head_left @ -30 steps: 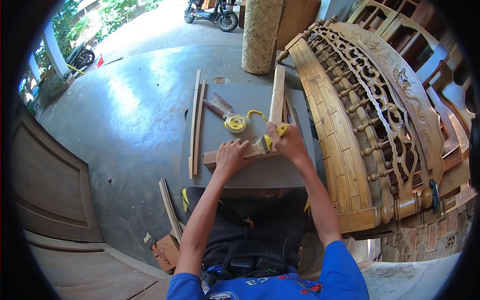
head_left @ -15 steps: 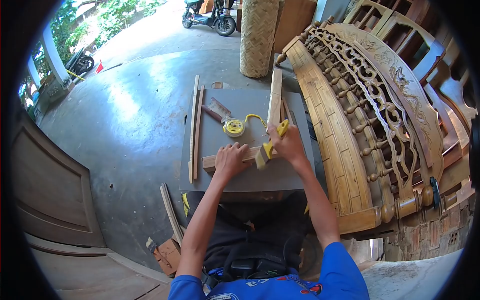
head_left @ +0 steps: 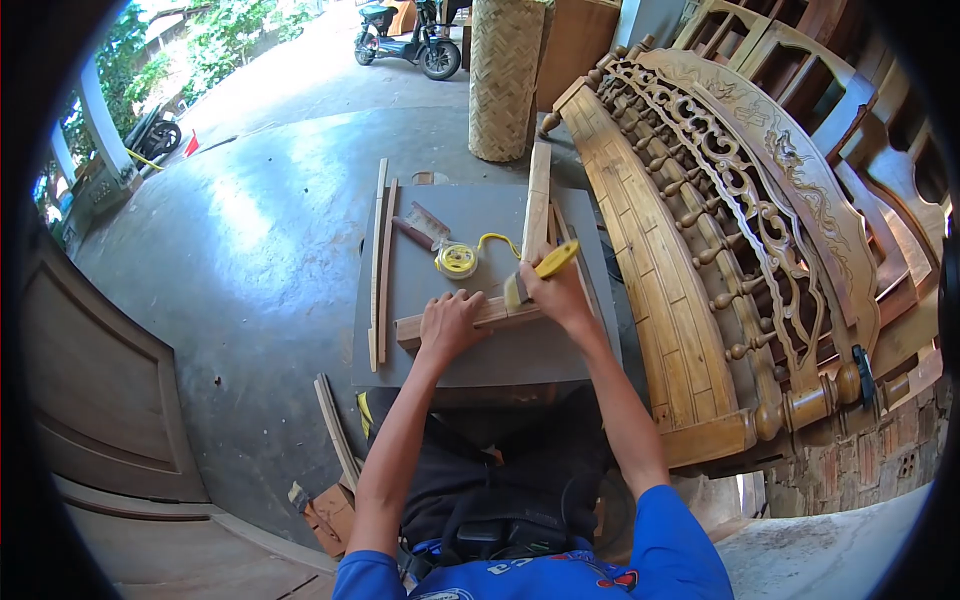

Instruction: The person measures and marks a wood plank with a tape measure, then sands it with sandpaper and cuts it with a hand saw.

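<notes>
Two wooden bars meet at a corner on the grey board (head_left: 460, 372). My left hand (head_left: 450, 325) is closed round the near bar (head_left: 410, 328), close to its left end. In my right hand (head_left: 556, 293) is a brush with a yellow handle (head_left: 560, 258); its pale bristles touch or nearly touch the near bar beside the joint. The long bar (head_left: 537, 195) runs away from me, partly hidden by my right hand. A yellow tape roll in a clear case (head_left: 457, 260) lies beyond my left hand, with a dark-handled scraper (head_left: 420, 228) behind it.
Thin wooden strips (head_left: 381, 270) lie along the board's left side. A carved wooden headboard (head_left: 680, 270) leans at the right. A woven column (head_left: 503, 80) and a scooter (head_left: 410, 45) stand beyond. A wooden panel (head_left: 100, 380) is at the left.
The brush has swung from pointing down over the near bar to a flatter tilt, with its bristles nearer the joint. The whole view has shifted slightly; my left hand keeps its hold.
</notes>
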`<state>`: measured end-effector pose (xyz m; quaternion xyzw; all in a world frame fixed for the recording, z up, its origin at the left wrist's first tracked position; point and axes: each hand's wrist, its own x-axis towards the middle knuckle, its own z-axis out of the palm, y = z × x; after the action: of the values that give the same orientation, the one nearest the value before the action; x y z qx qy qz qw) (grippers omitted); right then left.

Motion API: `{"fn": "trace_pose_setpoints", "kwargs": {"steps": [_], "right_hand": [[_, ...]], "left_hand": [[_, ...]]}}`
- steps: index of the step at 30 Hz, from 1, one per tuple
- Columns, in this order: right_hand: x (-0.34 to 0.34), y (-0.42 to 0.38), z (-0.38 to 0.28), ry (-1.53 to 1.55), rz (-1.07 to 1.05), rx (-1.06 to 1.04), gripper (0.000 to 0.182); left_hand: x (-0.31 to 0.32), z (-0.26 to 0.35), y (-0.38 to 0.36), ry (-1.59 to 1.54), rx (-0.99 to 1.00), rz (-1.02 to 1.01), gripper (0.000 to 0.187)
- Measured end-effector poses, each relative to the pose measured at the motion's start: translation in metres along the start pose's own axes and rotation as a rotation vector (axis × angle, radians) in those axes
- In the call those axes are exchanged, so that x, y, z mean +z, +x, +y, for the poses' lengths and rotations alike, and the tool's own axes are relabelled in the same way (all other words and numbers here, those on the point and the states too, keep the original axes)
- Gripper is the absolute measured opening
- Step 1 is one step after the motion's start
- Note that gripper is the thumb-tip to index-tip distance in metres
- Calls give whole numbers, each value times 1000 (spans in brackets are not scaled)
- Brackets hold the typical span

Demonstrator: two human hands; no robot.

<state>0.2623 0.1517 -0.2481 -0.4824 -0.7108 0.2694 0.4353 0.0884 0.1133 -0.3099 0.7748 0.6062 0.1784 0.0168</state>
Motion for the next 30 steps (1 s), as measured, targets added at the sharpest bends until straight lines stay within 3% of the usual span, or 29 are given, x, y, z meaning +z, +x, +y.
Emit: {"fn": "trace_pose_setpoints", "kwargs": {"steps": [4, 7, 10, 13, 16, 19, 21, 24, 26, 30], "right_hand": [[6, -4, -3, -52, -192, 53, 21], [11, -2, 3, -109, -74, -38, 21], [4, -2, -6, -124, -213, 71, 21], [12, -5, 4, -178, -68, -124, 20], [6, -9, -9, -66, -247, 17, 23], [15, -13, 6, -88, 16, -121, 20], [10, -18, 12, -23, 35, -46, 20], [-2, -24, 39, 23, 54, 2, 20], [-8, -34, 45, 87, 60, 60, 20], [-15, -37, 42, 146, 135, 34, 17]], "left_hand": [[0, -1, 1, -11, 2, 5, 42], [1, 0, -1, -25, 4, 3, 42], [0, -1, 0, -20, 5, 17, 42], [1, 0, 0, -15, -5, 8, 43], [0, 2, 0, -29, -15, 1, 43], [-2, 0, -2, -55, 46, 66, 42], [-4, -4, -6, -101, 155, 173, 43], [-17, -28, -27, 84, 69, 129, 54], [-20, -58, -46, 167, -90, -81, 53], [-57, -65, -64, -306, -122, 85, 42]]}}
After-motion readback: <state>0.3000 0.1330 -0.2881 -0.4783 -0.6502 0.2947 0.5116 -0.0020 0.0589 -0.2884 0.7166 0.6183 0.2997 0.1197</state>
